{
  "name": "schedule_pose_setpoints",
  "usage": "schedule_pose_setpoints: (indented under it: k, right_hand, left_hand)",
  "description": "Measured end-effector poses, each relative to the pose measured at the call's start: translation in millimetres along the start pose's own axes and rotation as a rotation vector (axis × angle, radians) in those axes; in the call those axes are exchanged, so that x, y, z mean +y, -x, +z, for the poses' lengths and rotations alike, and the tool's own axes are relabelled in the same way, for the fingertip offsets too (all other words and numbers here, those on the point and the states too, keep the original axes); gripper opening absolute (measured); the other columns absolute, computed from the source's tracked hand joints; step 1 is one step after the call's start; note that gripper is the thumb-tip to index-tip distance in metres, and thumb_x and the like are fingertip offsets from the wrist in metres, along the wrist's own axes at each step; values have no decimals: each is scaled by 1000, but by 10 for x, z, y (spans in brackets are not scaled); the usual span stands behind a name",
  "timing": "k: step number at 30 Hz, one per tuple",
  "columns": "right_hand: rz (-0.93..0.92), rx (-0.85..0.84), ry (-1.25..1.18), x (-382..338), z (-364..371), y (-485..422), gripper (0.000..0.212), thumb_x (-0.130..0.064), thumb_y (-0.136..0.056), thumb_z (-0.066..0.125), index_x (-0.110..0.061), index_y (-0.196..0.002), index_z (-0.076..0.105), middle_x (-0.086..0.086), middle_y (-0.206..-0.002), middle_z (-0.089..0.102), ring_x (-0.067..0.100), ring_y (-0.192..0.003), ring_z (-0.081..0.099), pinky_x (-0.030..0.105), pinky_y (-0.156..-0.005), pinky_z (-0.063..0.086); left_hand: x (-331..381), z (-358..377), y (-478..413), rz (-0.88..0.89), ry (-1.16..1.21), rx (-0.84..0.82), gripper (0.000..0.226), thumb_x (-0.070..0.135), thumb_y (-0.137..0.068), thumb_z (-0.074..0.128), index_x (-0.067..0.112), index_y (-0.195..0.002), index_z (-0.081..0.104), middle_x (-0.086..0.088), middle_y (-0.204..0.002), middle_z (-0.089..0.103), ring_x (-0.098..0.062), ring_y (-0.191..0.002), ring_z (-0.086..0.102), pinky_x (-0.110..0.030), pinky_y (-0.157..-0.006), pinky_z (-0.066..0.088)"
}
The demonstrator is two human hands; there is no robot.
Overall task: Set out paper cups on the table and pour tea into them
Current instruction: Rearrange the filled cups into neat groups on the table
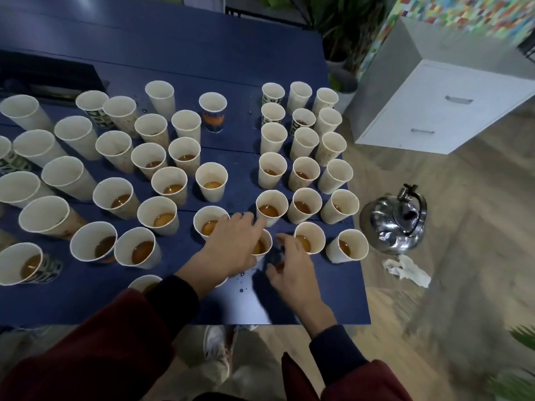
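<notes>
A: How would one of the paper cups (211,180) handle?
B: Light, thin-walled and soft, I judge; a squeeze would buckle it and slop the tea (267,211); better to take it gently round the middle of the wall, not by the rim; the drops (241,290) near the hands may let it slide.
A: Where are they, and how many?
B: All on the blue surface (318,302), across the left and centre of the frame; right of centre a tidy block of eighteen, six rows of three; left of that a looser spread of about twenty-five, some cut by the frame edge; roughly forty-three in all; the nearer ones show amber tea.
A: Anything else?
B: One steel kettle (396,224) on the floor (463,256) at the right of the frame; one crumpled tissue (405,270) just beside it.
A: And the hands?
B: The left grip (231,247) is wide, fingers fairly straight over a filled cup at lower centre, closed round nothing I can see; the right grip (292,267) is just beside it, fingers bent and blurred; I cannot tell whether it pinches anything.
</notes>
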State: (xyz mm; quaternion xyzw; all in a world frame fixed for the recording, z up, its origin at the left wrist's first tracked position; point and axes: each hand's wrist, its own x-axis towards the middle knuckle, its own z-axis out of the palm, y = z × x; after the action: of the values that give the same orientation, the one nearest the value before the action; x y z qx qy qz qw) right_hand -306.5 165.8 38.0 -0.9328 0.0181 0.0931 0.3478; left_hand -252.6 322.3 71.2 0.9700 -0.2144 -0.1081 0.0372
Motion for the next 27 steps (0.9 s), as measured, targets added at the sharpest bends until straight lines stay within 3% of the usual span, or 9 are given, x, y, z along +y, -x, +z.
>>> schedule_pose_setpoints:
  k: [5,8,10,13,15,18,21,24,27]
  right_hand:
    - [56,69,-89,54,128,88,52,-20,-85,73,-27,-129,46,-6,-119,60,10,-85,63,33,-75,53]
    - [123,140,-73,65,154,109,39,-25,-89,70,-28,-120,46,-6,-108,62,12,-86,61,31,-71,49]
    - [156,166,-48,80,141,119,32,-28,-91,69,-26,-114,47,-4,-104,63,16,-86,61,31,-71,45]
    - [179,173,-27,135,158,146,31,-31,-91,69,-23,-114,49,-2,-110,65,19,-92,64,36,-77,52]
    - [197,159,-27,165,190,162,32,-34,-90,70,-25,-113,49,-3,-112,67,17,-96,66,38,-82,56]
    - [235,77,-27,225,241,142,34,-38,-89,72,-25,-114,53,-5,-107,68,12,-90,65,30,-79,55]
    - [292,-41,-131,229,267,101,46,-36,-87,75,-19,-123,52,-7,-99,64,3,-80,58,13,-66,41]
    - [318,-67,-240,232,311,62,55,-38,-86,77,-19,-129,48,-5,-97,68,1,-78,57,10,-63,38]
    - [311,-49,-287,235,333,6,54,-38,-85,78,-18,-127,49,-5,-98,69,7,-83,61,12,-66,41]
  left_hand:
    - [128,-25,-71,24,117,20,64,50,-85,71,22,-134,41,-4,-133,52,-23,-117,54,-35,-90,47]
    - [130,-48,-94,15,205,-20,67,53,-82,72,24,-135,41,-3,-133,52,-23,-117,55,-36,-90,50]
    - [81,-91,-131,-38,330,26,57,51,-85,68,24,-131,45,-1,-127,54,-21,-111,57,-36,-87,50]
    - [-36,-154,-260,-209,494,155,41,43,-92,64,21,-124,49,0,-115,56,-19,-101,58,-34,-87,50]
    - [-115,-145,-402,-325,528,174,44,36,-94,64,16,-130,48,-6,-115,60,-23,-104,60,-33,-87,49]
    - [-205,-84,-606,-433,539,19,56,36,-98,58,8,-144,40,-16,-126,62,-32,-117,57,-41,-96,46]
    - [-239,-38,-724,-474,628,-106,57,29,-100,53,9,-151,36,-16,-143,54,-33,-122,59,-42,-108,43]
    - [-206,-6,-782,-580,955,-142,45,15,-95,54,10,-140,52,-14,-117,72,-25,-87,75,-41,-98,54]
    - [-180,7,-834,-569,962,-125,21,9,-85,63,7,-105,71,-8,-88,77,-23,-87,74,-44,-92,56]
